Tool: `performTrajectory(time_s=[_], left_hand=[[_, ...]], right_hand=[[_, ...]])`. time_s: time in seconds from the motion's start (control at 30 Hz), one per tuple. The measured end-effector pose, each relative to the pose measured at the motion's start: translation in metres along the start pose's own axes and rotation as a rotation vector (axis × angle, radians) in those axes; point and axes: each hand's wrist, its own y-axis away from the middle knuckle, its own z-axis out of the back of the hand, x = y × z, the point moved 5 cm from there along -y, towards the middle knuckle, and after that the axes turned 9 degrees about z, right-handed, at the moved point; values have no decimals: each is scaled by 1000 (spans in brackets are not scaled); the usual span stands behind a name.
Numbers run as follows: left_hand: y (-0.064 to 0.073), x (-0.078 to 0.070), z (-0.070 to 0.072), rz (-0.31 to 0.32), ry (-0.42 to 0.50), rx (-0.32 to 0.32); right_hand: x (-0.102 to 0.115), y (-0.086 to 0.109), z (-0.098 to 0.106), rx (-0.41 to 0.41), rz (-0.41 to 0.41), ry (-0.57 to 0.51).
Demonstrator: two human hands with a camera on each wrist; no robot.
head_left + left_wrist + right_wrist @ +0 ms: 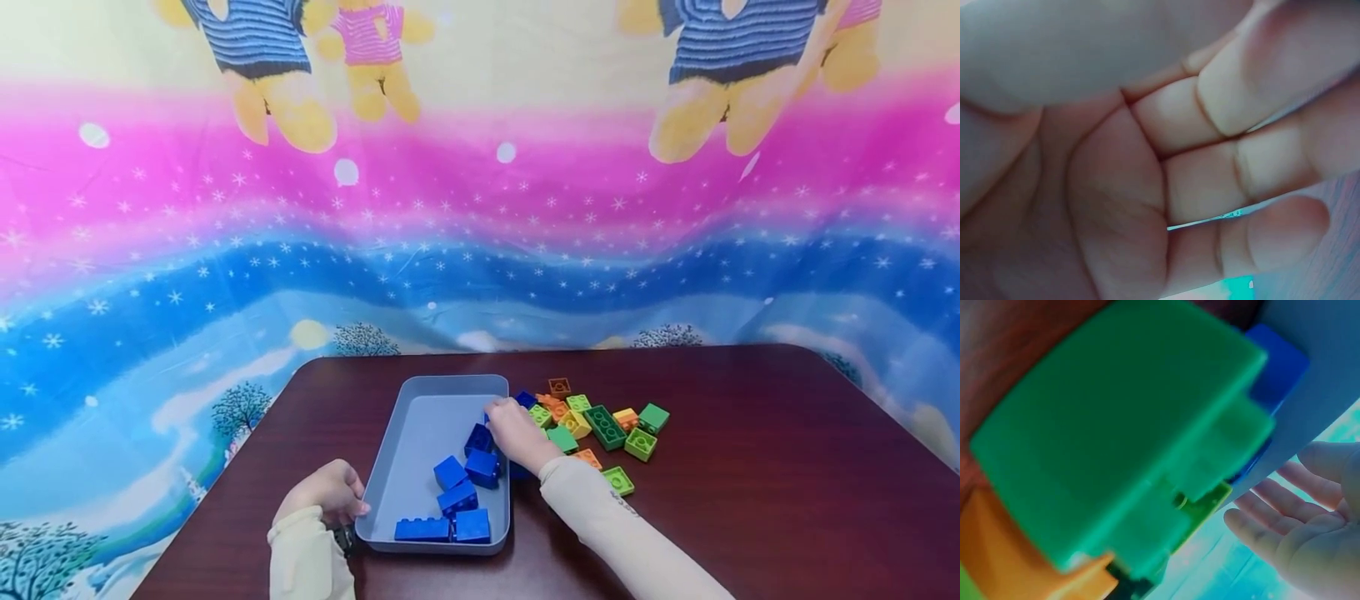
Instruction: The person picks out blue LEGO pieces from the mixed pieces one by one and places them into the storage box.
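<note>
Evidently, the right hand is over the right rim of the grey-blue rectangular tray; the head view gives its back, while the right wrist view reveals loosely parted fingers and a green studded plastic brick looming close. A dark blue plastic brick lies in the tray just beside those fingertips, other blue plastic bricks nearer the person. The left hand is at the left rim, fingers relaxed in its wrist view.
</note>
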Motion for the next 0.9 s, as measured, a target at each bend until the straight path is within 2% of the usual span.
performTrajectory(time_s=[0.33,0.63,0.9], left_hand=[[0,-1,-1,-6,-1,-4],[-1,3,-1,14,27,-3],[-1,-2,0,16,9,14]], right_hand=[[-28,8,14,-33,-156,-26],[-40,5,14,9,-194,-27],[-51,-1,12,47,-231,-52]])
